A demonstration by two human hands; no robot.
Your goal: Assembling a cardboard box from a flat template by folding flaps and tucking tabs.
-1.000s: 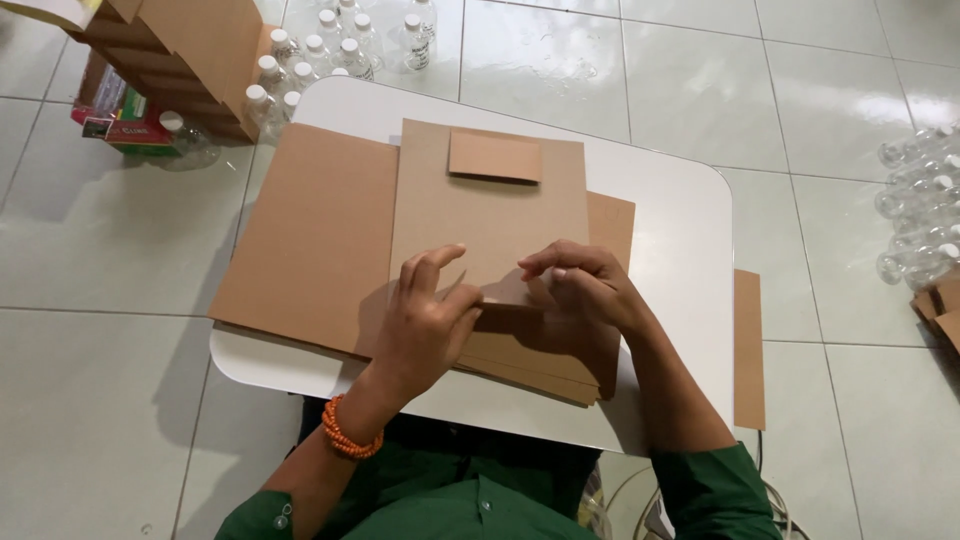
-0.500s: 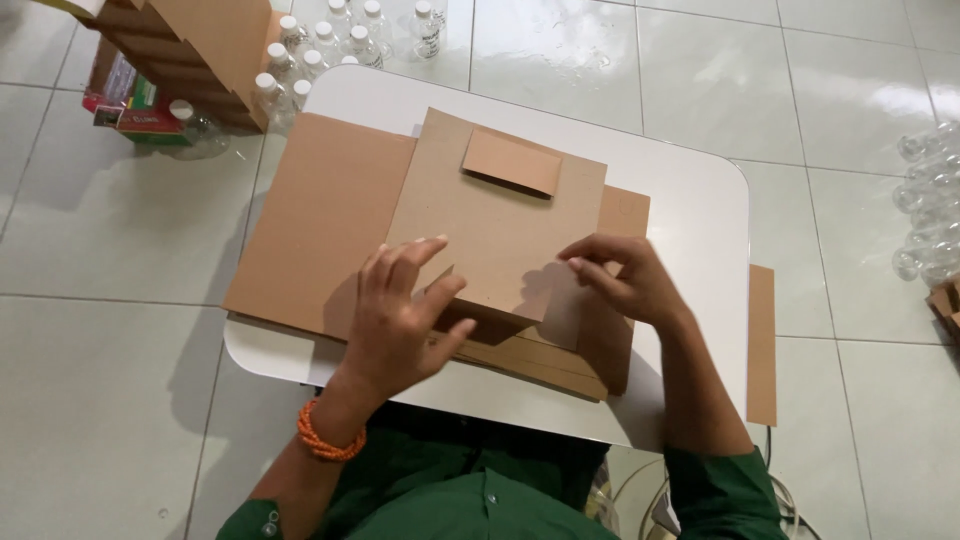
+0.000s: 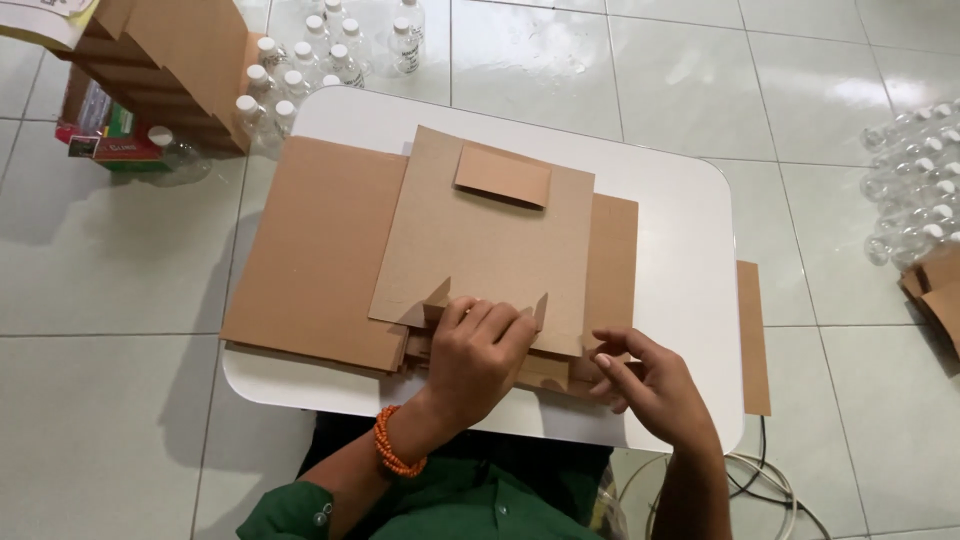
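A flat brown cardboard box blank [image 3: 490,240] lies on a stack of similar cardboard sheets [image 3: 320,250] on a small white table [image 3: 670,250]. A small flap [image 3: 503,176] stands folded up at the blank's far edge. My left hand [image 3: 478,355], with an orange bead bracelet on the wrist, presses flat on the blank's near edge, between two small raised tabs. My right hand [image 3: 650,385] is at the near right corner, fingers curled on the edge of the sheets beneath.
Clear plastic bottles [image 3: 300,70] with white caps stand on the tiled floor beyond the table, beside folded cardboard boxes [image 3: 170,50]. More bottles [image 3: 915,175] lie at right. A cardboard strip [image 3: 752,335] pokes out past the table's right side. White cables [image 3: 760,480] lie below.
My left hand has slid right onto the blank's near edge. My right hand has come off the blank's top and dropped to the near right corner.
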